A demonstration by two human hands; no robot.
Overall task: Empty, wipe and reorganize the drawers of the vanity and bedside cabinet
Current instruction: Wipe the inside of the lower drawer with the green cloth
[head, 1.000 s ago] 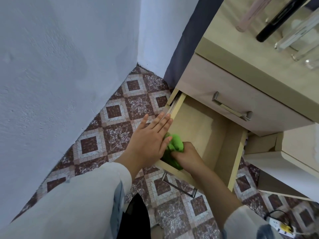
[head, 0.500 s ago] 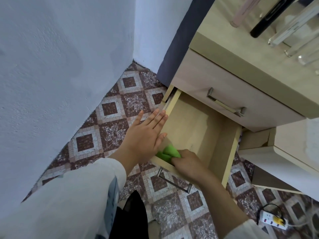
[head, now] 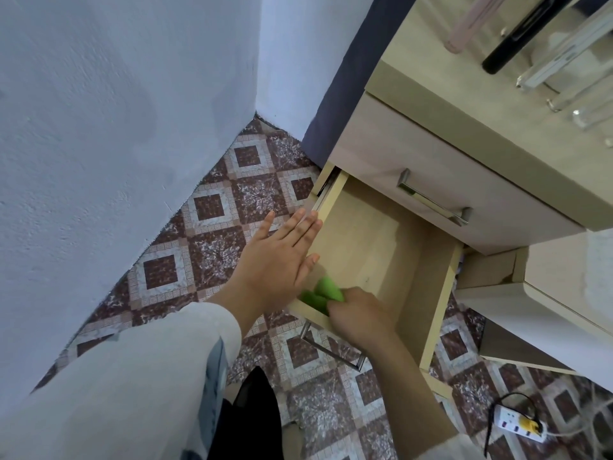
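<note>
Pulled frontward since a second ago, the crumpled green cloth (head: 320, 292) sits at 7 o'clock in the open pale wooden drawer (head: 374, 234). The left hand (head: 278, 257) (fingers straight) rests on its 9 o'clock wall; the right hand (head: 356, 313) clenches the cloth.

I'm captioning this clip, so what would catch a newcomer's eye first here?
The bright green cloth stands out, gripped by the right hand in the near left corner of the open drawer. The left hand lies flat on the drawer's left wall. Around them spreads the brown patterned floor.
</note>
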